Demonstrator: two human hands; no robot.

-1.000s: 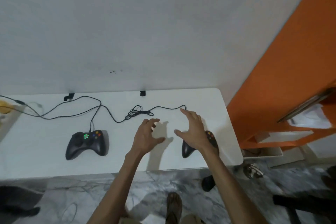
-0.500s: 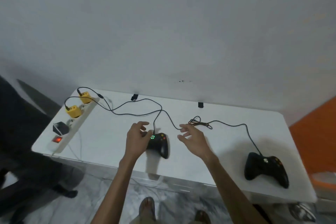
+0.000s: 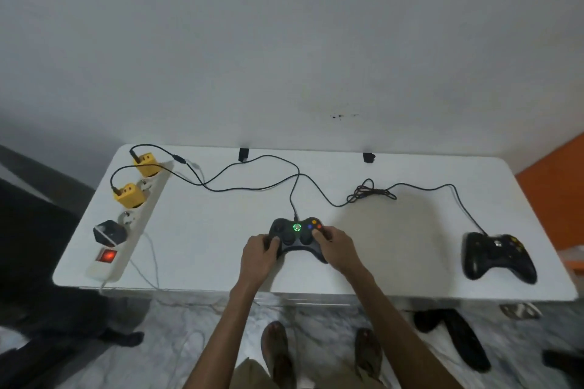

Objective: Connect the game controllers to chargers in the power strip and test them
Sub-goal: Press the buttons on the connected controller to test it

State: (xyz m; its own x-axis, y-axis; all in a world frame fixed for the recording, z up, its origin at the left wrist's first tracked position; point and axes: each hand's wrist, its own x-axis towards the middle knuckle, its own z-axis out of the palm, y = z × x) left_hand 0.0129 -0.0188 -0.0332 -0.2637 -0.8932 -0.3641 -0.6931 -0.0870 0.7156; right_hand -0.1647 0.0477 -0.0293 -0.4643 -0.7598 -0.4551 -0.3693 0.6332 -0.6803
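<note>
A black controller (image 3: pixel 297 235) with a lit green centre light rests on the white table (image 3: pixel 205 230). My left hand (image 3: pixel 259 251) grips its left handle and my right hand (image 3: pixel 336 246) grips its right handle, thumbs on top. A second black controller (image 3: pixel 497 257) lies unlit near the table's right end. Black cables (image 3: pixel 252 188) run from both controllers to two yellow chargers (image 3: pixel 129 194) plugged into the white power strip (image 3: pixel 126 232) at the left. The strip's red switch (image 3: pixel 106 255) glows.
A black plug (image 3: pixel 109 232) sits in the strip near the switch. A white cord (image 3: pixel 151 262) trails off the table's front edge. The white wall stands right behind the table. An orange cabinet (image 3: pixel 556 193) is at the right. My feet and dark shoes (image 3: pixel 455 335) are on the marble floor.
The view swung left from the right controller to the left one. Both hands left the right controller, reached across, and now close on the lit controller.
</note>
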